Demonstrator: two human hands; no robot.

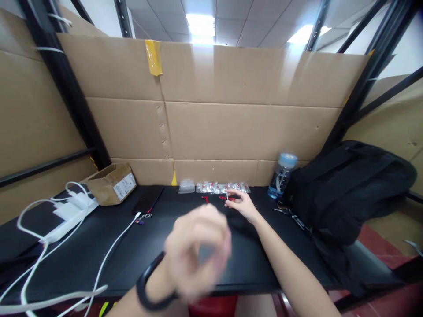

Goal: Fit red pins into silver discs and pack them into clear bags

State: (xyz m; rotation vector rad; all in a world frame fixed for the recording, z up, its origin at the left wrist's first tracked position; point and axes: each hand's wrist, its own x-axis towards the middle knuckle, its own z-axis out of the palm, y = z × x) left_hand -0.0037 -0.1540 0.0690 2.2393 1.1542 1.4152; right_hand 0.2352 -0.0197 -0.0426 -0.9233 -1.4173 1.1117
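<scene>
My right hand (243, 204) reaches to the far part of the black table (249, 255), thumb and forefinger pinched on a small silvery piece (226, 197). Its exact kind is too small to make out. A thin red cord (222, 197) shows right by those fingertips; whether it is joined to the piece I cannot tell. Another short red cord (205, 199) lies a little to the left. Nearer to me, my left hand (198, 251), with a black band on the wrist, is raised over the table. Its fingers look curled into a ring but are smeared by motion.
Behind lie a row of clear packets (211, 188) and a clear plastic box (187, 186). To the right stand a water bottle (282, 175) and black backpack (346, 189), with keys (282, 208). Leftward are a phone (147, 199), cardboard box (112, 183) and white power strip (71, 215) with cables.
</scene>
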